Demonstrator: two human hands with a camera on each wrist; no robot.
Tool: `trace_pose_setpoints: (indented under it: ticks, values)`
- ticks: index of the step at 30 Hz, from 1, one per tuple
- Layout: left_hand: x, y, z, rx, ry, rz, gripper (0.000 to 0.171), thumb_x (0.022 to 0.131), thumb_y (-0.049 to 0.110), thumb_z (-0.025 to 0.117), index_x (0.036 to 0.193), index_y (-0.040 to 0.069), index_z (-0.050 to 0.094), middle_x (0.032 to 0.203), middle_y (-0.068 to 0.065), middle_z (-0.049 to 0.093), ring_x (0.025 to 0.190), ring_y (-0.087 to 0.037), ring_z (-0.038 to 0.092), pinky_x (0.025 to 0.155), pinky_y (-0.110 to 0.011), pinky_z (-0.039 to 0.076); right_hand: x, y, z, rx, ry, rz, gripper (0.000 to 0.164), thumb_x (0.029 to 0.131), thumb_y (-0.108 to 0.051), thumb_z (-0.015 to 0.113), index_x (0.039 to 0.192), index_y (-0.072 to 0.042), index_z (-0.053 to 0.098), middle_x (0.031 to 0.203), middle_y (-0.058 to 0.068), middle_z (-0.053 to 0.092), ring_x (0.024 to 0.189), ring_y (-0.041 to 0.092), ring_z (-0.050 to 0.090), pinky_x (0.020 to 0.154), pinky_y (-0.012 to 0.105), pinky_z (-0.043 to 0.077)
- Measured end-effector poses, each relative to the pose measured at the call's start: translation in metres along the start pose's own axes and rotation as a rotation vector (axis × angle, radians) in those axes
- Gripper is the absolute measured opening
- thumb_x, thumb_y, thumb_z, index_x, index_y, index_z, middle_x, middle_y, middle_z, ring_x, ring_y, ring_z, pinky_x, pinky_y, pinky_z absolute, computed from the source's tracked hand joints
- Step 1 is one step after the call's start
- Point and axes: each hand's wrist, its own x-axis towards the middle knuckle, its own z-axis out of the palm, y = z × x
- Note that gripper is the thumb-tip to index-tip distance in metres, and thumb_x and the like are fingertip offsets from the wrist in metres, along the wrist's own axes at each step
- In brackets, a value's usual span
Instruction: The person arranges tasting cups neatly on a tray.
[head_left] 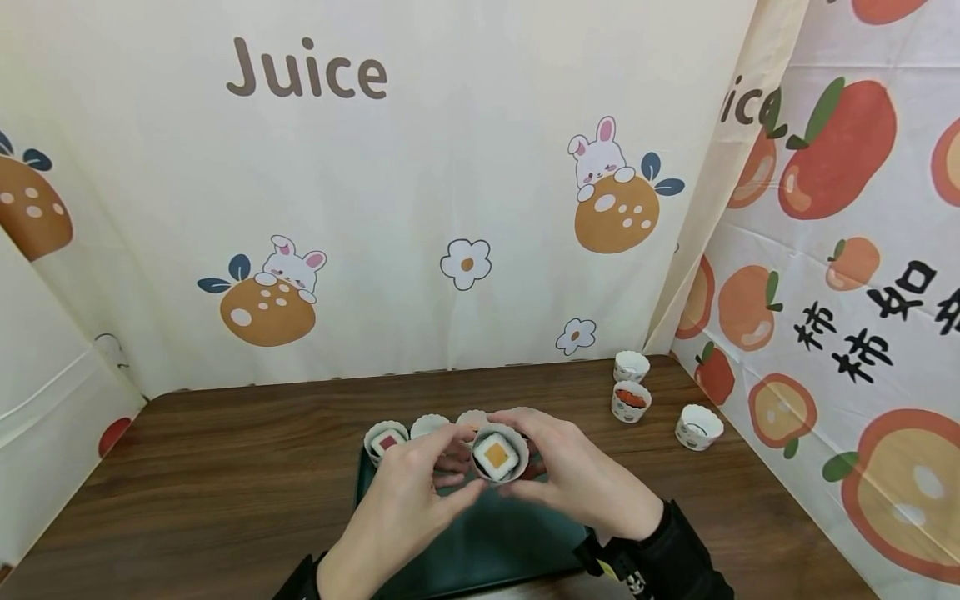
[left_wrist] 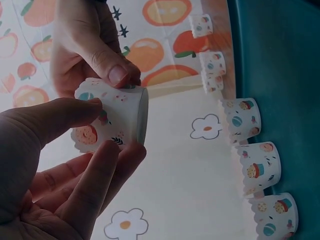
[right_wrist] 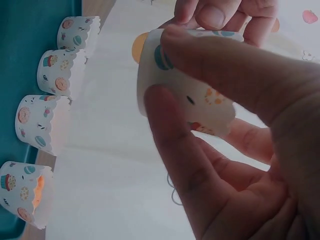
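Between both hands, above the dark green tray [head_left: 510, 546], is a white paper baking cup [left_wrist: 125, 115] with a scalloped rim and printed cakes. It is tipped so its opening faces the head camera. Inside lies a white square piece of food [head_left: 496, 457] with a yellow centre and dark edge, resembling a sushi roll. My left hand [head_left: 412, 479] grips the cup's left side with thumb and fingers. On the opposite side, my right hand [head_left: 572, 468] pinches its wall. Similar cups line the tray's far edge; the left one [head_left: 387, 425] holds a white piece with a dark pink centre.
On the brown wooden table [head_left: 225, 475], right of the tray, stand a back cup [head_left: 632, 365], a cup with orange-red food [head_left: 630, 414] and a nearer cup [head_left: 697, 435]. A printed curtain [head_left: 405, 183] closes off the back; another printed cloth [head_left: 810, 333] borders the right side.
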Motion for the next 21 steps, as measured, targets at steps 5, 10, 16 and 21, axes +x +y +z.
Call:
trace_pose_setpoints:
  ticks: [5,10,16,21]
  values:
    - [0.0000,-0.0009,-0.0015,-0.008,0.028,-0.009,0.049,0.081,0.002,0.092,0.125,0.009,0.071,0.109,-0.007,0.080,0.093,-0.015,0.081,0.075,-0.015,0.061,0.0010,-0.0008,-0.0005,-0.025,0.039,-0.032,0.067,0.092,-0.011,0.086,0.151,-0.009,0.055,0.138,0.006,0.067,0.106,0.010,0.068,0.087,0.025,0.061]
    - [0.0007,-0.0008,-0.0038,-0.008,0.051,-0.016,0.052,0.080,0.003,0.093,0.127,0.010,0.071,0.109,-0.011,0.081,0.086,-0.014,0.082,0.071,-0.016,0.061,0.0025,-0.0021,-0.0006,-0.017,0.073,-0.052,0.064,0.092,-0.006,0.085,0.149,-0.008,0.057,0.130,0.005,0.067,0.096,0.006,0.066,0.081,0.023,0.061]
    - [0.0013,-0.0015,-0.0047,-0.008,0.068,-0.016,0.056,0.079,0.002,0.093,0.129,0.011,0.070,0.111,-0.010,0.080,0.090,-0.017,0.082,0.072,-0.016,0.061,0.0033,-0.0016,-0.0008,0.001,0.093,-0.059,0.058,0.092,-0.005,0.084,0.145,-0.010,0.060,0.118,0.003,0.067,0.091,0.005,0.066,0.079,0.022,0.062]
    - [0.0015,-0.0035,-0.0049,0.027,0.082,0.005,0.059,0.078,0.006,0.095,0.130,0.011,0.069,0.110,-0.006,0.080,0.093,-0.016,0.081,0.073,-0.015,0.060,0.0040,-0.0022,0.0001,0.002,0.108,-0.060,0.050,0.090,-0.007,0.086,0.135,-0.010,0.063,0.120,0.004,0.069,0.092,0.005,0.068,0.079,0.023,0.062]
